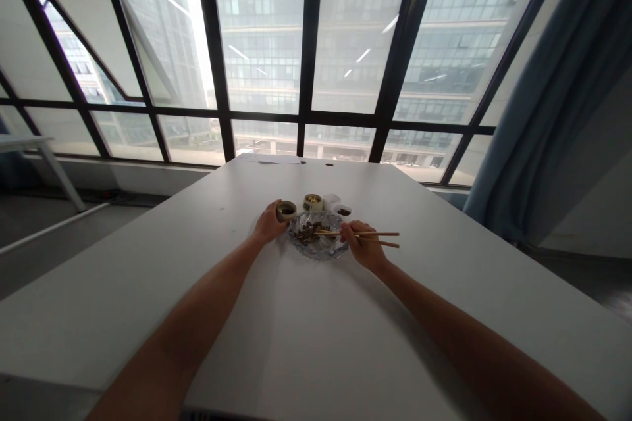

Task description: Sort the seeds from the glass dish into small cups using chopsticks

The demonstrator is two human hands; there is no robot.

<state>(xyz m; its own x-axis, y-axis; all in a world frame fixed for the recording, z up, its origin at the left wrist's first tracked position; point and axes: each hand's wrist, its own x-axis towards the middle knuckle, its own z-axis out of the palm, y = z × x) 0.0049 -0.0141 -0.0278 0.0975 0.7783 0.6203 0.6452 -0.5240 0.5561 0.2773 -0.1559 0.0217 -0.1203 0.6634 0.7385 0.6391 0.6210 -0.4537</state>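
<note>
A glass plate (320,248) with a pile of small dark pieces (307,232) lies on the white table (306,335). My left hand (268,223) is wrapped round a small cup (286,210) at the plate's left rim. My right hand (362,245) grips a pair of wooden chopsticks (380,237). Their tips reach over the plate to the dark pieces, and their ends stick out to the right. Behind the plate stand three more small cups: one with light pieces (313,202), a white one (330,200) and one with dark contents (343,212).
A sheet of paper (271,159) and a small dark spot lie at the table's far edge. Large windows with black frames (309,46) stand behind. A blue curtain (548,118) hangs at the right. Another table (29,145) shows at the far left.
</note>
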